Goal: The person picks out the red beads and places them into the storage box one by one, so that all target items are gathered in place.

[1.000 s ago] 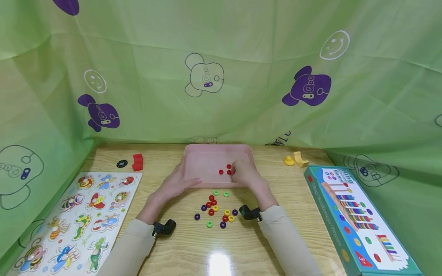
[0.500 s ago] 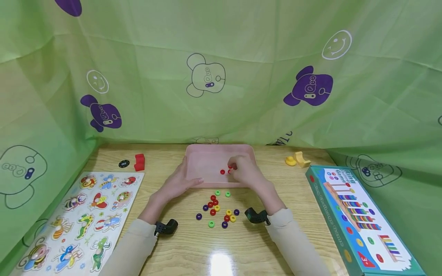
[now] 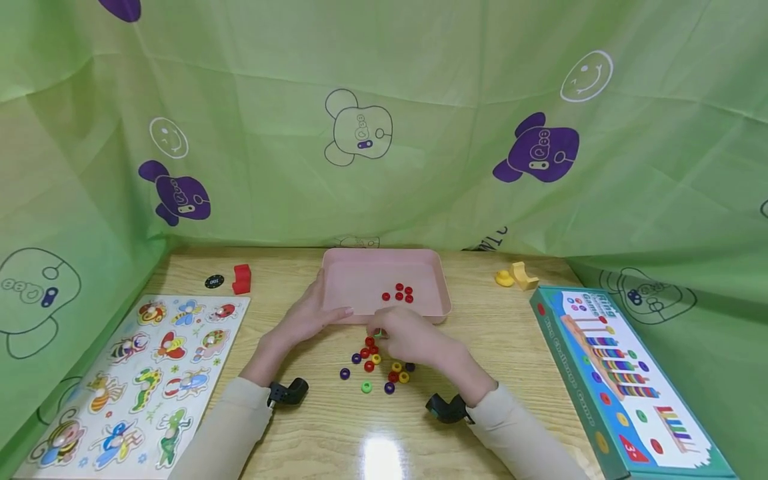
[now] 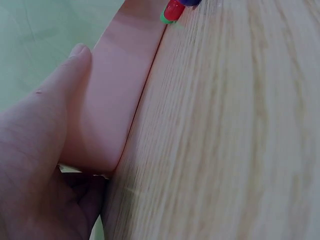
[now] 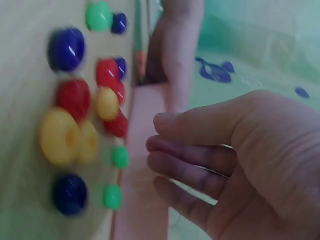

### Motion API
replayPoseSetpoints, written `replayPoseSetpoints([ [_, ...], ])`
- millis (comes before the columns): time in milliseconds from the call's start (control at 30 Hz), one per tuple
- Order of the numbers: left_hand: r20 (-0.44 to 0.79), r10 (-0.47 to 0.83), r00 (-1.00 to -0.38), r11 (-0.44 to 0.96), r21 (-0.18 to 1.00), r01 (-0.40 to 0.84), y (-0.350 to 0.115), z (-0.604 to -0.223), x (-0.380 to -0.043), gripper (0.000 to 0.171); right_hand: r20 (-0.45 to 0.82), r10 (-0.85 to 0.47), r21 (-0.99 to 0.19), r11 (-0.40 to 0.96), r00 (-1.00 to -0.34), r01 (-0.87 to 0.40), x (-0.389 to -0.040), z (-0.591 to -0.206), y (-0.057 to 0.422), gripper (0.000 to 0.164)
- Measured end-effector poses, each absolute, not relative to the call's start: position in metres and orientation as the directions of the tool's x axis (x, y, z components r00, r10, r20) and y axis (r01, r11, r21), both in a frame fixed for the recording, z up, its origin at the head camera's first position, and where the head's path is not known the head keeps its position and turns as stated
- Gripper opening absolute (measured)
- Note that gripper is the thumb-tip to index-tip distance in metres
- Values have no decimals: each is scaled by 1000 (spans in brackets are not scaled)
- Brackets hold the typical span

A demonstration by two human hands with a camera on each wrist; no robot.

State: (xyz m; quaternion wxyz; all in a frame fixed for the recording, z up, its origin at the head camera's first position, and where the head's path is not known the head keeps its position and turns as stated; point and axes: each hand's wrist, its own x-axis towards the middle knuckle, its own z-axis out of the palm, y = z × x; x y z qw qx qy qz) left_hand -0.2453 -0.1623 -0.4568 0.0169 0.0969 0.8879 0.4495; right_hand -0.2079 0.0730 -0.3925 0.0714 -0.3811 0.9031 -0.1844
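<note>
A shallow pink tray (image 3: 360, 277) stands on the table with several red rings (image 3: 409, 299) in its right half. My left hand (image 3: 305, 317) holds the tray's near left corner, and the left wrist view shows the thumb (image 4: 77, 60) along its wall. Just in front of the tray, my right hand (image 3: 411, 337) hovers over loose rings. In the right wrist view its fingers are loosely bent with nothing between them. Red (image 3: 369, 367), yellow (image 5: 56, 135), green (image 5: 99, 15) and dark blue-purple rings (image 5: 67, 195) lie scattered there; the hand partly covers some in the head view.
A picture board of insects (image 3: 144, 380) lies at left, with a black disc (image 3: 214, 281) and a red block (image 3: 242, 279) behind it. On the right are a game box (image 3: 630, 380), a yellow duck-like piece (image 3: 504, 279) and a pale yellow curved block (image 3: 524, 276). A green curtain (image 3: 432, 167) surrounds the table.
My right hand has come out of the tray and moved toward me, over the loose rings. One more red ring now shows inside the tray. The left hand stays at the tray's corner.
</note>
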Motion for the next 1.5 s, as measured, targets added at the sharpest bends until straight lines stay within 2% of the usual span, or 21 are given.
replayPoseSetpoints([
  [133,63,191,-980,577,800,164,-163,-456,-246,112,24,-740,-331,628,-672,-704,-204,-399,64,9],
  [367,69,186,-980,588,791,168,-164,-453,-246,111,77,-722,-275,648,-688,-710,-206,-411,54,11],
  [500,74,193,-978,594,785,176,-165,-453,-246,109,69,-705,-268,669,-706,-693,-206,-414,46,13],
  [667,75,188,-979,603,778,175,-165,-452,-245,111,71,-711,-245,667,-699,-703,-206,-416,41,13],
  [767,68,185,-980,598,783,168,-165,-452,-245,111,69,-709,-276,663,-702,-696,-207,-412,42,8],
  [933,29,171,-985,615,778,130,-165,-450,-244,113,94,-655,-358,680,-750,-639,-214,-397,53,10],
  [1133,-4,155,-988,643,759,98,-165,-449,-243,112,159,-539,-382,739,-827,-555,-240,-394,69,8],
  [1267,-3,152,-988,641,762,96,-165,-450,-244,112,118,-473,-435,766,-873,-474,-258,-403,74,2],
  [1367,-4,153,-988,630,771,94,-164,-452,-244,112,65,-443,-438,792,-894,-425,-268,-410,75,7],
  [1500,0,157,-988,619,779,98,-162,-455,-244,112,63,-402,-388,833,-913,-394,-276,-418,75,14],
])
